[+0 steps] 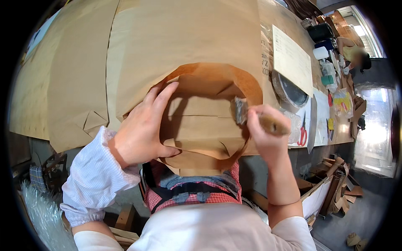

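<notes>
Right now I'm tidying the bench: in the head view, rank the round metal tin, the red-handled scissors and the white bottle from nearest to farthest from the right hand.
1. Red-handled scissors, just right of the right hand, near the table's front edge.
2. Round metal tin, up and right, partly under a paper sheet.
3. White bottle, far up the bench at the right.

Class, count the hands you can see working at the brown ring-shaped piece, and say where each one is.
2. The left hand lies flat, pressing the ring piece's left edge. The right hand is at its right edge, closed around a brush.
</notes>
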Tool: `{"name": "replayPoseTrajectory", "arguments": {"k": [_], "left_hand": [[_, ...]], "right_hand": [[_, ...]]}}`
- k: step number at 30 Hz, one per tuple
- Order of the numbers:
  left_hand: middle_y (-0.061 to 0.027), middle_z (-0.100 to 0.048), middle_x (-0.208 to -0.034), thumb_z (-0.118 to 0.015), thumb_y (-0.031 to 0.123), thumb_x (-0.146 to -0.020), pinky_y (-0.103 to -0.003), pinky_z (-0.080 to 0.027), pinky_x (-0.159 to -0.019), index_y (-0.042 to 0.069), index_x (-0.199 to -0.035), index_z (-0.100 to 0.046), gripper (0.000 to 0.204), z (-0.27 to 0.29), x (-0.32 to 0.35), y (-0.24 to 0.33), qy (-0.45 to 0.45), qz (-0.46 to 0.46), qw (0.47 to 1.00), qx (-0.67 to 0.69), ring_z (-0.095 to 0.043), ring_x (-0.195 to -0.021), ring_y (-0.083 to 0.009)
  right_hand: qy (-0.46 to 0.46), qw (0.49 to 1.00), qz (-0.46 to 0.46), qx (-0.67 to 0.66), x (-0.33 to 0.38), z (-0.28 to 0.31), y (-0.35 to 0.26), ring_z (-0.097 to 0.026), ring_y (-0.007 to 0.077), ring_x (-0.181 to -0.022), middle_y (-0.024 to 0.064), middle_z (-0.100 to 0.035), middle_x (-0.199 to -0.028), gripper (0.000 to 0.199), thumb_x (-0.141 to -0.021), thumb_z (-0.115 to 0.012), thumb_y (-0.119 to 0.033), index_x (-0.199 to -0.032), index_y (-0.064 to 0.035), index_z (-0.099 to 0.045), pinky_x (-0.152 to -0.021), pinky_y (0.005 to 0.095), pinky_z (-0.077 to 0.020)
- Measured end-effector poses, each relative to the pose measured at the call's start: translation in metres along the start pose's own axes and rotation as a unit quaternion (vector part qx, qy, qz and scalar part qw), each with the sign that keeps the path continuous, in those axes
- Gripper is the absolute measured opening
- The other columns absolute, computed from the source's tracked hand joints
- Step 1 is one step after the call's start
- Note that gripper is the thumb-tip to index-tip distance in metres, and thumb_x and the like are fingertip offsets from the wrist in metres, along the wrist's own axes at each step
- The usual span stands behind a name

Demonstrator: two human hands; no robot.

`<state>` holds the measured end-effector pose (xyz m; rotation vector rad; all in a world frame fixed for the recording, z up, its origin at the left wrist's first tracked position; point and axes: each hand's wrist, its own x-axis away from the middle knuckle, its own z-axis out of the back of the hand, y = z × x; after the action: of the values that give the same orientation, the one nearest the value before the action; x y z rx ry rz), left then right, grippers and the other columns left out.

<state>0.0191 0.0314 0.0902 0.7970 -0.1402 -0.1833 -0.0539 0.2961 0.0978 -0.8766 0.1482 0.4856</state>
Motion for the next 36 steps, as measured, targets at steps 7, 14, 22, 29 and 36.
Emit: {"name": "replayPoseTrajectory", "arguments": {"k": [7, 14, 22, 29, 36], "left_hand": [[-0.0272, -0.044, -0.134, -0.086, 0.020, -0.056, -0.042, -0.042, -0.101, -0.005, -0.128, -0.045, 0.086, 0.006, 0.004, -0.006, 0.005, -0.033, 0.997, -0.069, -0.046, -0.122, -0.0429], [-0.0273, -0.062, -0.114, -0.077, 0.033, -0.064, -0.036, -0.048, -0.095, -0.012, -0.083, -0.067, 0.050, 0.009, 0.009, -0.010, -0.063, -0.082, 0.978, -0.180, -0.057, -0.111, -0.0368], [-0.0220, -0.064, -0.093, -0.074, 0.027, -0.070, -0.039, -0.051, -0.084, -0.006, -0.081, -0.063, 0.036, 0.005, 0.010, -0.013, -0.056, -0.044, 0.990, -0.123, -0.060, -0.096, -0.0363], [-0.0209, -0.059, -0.093, -0.064, 0.006, -0.079, -0.046, -0.047, -0.073, -0.004, -0.079, -0.057, 0.012, -0.002, 0.002, -0.016, 0.029, 0.071, 0.995, -0.069, -0.057, -0.085, -0.0403], [-0.0180, -0.060, -0.082, -0.067, 0.008, -0.074, -0.045, -0.048, -0.070, -0.001, -0.072, -0.061, 0.011, -0.025, -0.015, -0.040, 0.054, 0.066, 0.978, -0.189, -0.059, -0.081, -0.0384]], "right_hand": [[0.059, 0.982, -0.120, -0.134, 0.008, 0.051, -0.035, -0.054, 0.0159, -0.054, 0.0059, -0.065, -0.067, 0.006, -0.076, -0.066, -0.001, -0.079, -0.0043, -0.070, -0.052, 0.0296, -0.0416], [-0.260, 0.942, 0.184, -0.110, -0.035, 0.003, -0.032, -0.056, 0.0231, -0.058, 0.0096, -0.059, -0.067, 0.026, -0.075, -0.073, -0.011, -0.099, 0.0006, -0.069, -0.055, 0.0324, -0.0430], [-0.320, 0.934, 0.157, -0.023, -0.048, -0.006, -0.022, -0.060, 0.0295, -0.065, 0.0126, -0.061, -0.074, 0.019, -0.077, -0.067, -0.002, -0.096, -0.0031, -0.068, -0.058, 0.0363, -0.0485], [0.088, 0.991, -0.047, -0.084, 0.000, 0.025, -0.051, -0.064, 0.0173, -0.068, 0.0080, -0.069, -0.079, 0.007, -0.081, -0.068, -0.005, -0.086, -0.0001, -0.070, -0.062, 0.0273, -0.0499], [-0.051, 0.978, -0.149, -0.137, 0.004, -0.031, -0.033, -0.061, 0.0101, -0.065, 0.0074, -0.066, -0.071, 0.005, -0.082, -0.066, -0.005, -0.082, 0.0004, -0.066, -0.059, 0.0248, -0.0485]]}}
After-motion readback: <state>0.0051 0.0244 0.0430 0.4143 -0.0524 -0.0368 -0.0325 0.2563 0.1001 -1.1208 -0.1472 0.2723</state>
